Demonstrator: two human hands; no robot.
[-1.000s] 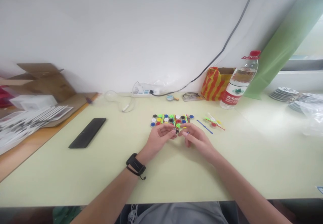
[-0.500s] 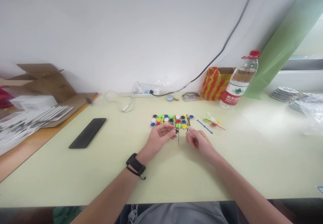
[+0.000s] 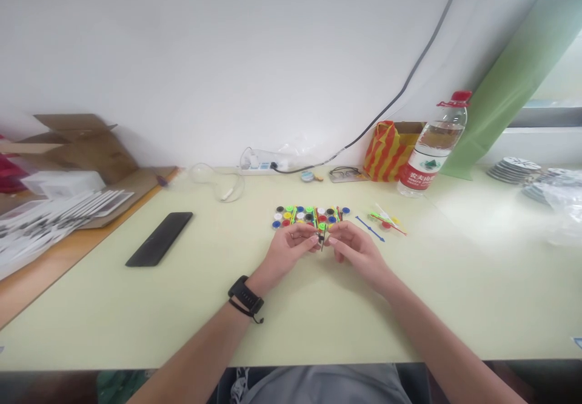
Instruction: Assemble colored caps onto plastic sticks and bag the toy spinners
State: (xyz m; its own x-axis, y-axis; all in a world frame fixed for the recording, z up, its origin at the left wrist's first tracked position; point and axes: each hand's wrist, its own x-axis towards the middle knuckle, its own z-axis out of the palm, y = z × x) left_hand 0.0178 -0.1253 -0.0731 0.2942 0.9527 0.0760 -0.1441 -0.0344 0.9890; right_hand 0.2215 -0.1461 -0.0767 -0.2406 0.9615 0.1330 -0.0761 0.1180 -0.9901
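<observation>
My left hand (image 3: pixel 291 247), with a black watch on its wrist, pinches a thin dark stick (image 3: pixel 322 241) with a small piece on it between thumb and fingertips. My right hand (image 3: pixel 357 249) is curled beside it, fingertips pressed to the same stick from the right. Just beyond both hands lies a cluster of small coloured round pieces (image 3: pixel 309 215) in rows, with coloured sticks laid among them. To its right lie a blue stick (image 3: pixel 370 228) and a few more coloured sticks (image 3: pixel 386 218).
A black phone (image 3: pixel 159 239) lies at the left. A water bottle (image 3: pixel 430 152) and a striped bag (image 3: pixel 386 151) stand at the back right, a power strip (image 3: pixel 261 162) with cables at the back. Stacked cards (image 3: pixel 59 213) sit left, round discs (image 3: pixel 516 169) far right.
My right hand drew away to the right half a second ago and has come back to the stick. The left hand has stayed in place, and the stick now sits more upright between the fingers.
</observation>
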